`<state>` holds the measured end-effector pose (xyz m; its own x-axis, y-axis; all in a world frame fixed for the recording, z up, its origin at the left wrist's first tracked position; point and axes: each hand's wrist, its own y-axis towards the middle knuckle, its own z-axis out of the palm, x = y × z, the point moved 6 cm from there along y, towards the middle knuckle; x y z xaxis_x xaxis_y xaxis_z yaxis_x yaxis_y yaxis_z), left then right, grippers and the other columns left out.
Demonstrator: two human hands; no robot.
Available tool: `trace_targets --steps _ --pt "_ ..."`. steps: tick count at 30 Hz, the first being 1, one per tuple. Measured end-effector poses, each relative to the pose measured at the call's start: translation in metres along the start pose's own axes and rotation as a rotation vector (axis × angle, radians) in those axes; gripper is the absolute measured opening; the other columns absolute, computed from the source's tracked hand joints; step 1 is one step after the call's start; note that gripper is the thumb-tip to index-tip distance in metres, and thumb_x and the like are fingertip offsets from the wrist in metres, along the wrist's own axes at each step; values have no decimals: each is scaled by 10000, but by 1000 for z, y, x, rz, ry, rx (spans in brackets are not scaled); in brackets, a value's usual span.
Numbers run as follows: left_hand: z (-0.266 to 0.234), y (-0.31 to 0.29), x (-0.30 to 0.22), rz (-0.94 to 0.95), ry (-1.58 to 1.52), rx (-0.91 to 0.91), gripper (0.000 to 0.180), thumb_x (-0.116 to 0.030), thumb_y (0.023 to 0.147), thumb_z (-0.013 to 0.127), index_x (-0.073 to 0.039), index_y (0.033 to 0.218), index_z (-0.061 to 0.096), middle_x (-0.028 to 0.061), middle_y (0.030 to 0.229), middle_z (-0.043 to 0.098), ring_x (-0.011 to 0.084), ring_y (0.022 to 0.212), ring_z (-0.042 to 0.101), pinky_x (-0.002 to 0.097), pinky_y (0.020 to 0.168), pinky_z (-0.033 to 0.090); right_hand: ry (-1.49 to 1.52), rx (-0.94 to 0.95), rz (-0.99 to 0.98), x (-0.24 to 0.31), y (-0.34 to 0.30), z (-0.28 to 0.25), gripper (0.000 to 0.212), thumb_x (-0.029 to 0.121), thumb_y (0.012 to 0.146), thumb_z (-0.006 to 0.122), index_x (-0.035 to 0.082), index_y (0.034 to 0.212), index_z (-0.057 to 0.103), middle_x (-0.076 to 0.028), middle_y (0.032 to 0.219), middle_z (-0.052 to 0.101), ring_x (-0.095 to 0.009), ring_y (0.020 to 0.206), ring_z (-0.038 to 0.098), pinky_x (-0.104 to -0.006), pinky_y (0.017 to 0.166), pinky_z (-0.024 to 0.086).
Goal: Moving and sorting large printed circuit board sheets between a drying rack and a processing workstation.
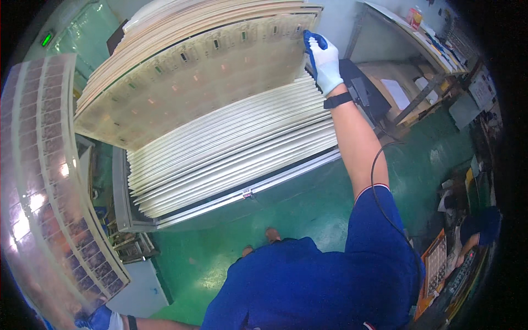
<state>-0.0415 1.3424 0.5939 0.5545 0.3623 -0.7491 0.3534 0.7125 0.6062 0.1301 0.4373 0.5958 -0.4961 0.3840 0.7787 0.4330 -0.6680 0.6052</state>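
My left hand (100,319), in a blue and white glove, is closed on the lower edge of a large glossy panel (47,181) printed with rows of small rectangles. That panel stands up along the left side of the view. My right hand (323,58), gloved the same way, pinches the upper right corner of a wide beige board (203,71) with small slots. The board leans up and back against a thick stack of similar boards (165,22). Below it, many thin white leaves (231,148) lie fanned in a metal-framed rack (247,193).
A bench (429,47) with bottles and papers stands at the upper right, near a dark box (366,91). At the lower right, another person's arm (470,245) is beside an orange-framed panel (434,261). A black cable (379,192) hangs by my right arm. The floor is green.
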Motion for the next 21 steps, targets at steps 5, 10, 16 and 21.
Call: trace_targets --steps 5,10,16,21 --pt "-31 24 14 145 42 42 239 -220 974 481 -2 1020 566 153 975 629 238 759 603 347 612 517 -199 30 12 18 -9 -3 253 156 898 627 -21 1077 645 -46 975 673 -105 864 596 -253 785 479" --pt "-60 41 16 394 500 -59 208 -109 844 663 -11 989 550 135 872 643 246 750 618 360 633 505 -142 -121 -132 13 -18 -12 226 165 869 653 -14 1007 653 -74 906 676 -140 802 620 -278 742 496" --pt "36 -30 -86 936 843 -40 345 -31 725 772 4 985 549 122 853 637 272 721 602 355 653 508 -23 -162 -60 -8 -29 -42 246 101 904 596 -30 1112 612 -95 1045 659 -163 950 608 -294 867 481" --pt "11 4 -46 205 24 -27 304 -223 936 563 -9 1143 501 127 1018 589 252 865 574 404 756 513 79 -149 89 -3 -53 -46 276 105 941 550 -16 1186 586 -60 1106 629 -134 952 584 -269 840 469"
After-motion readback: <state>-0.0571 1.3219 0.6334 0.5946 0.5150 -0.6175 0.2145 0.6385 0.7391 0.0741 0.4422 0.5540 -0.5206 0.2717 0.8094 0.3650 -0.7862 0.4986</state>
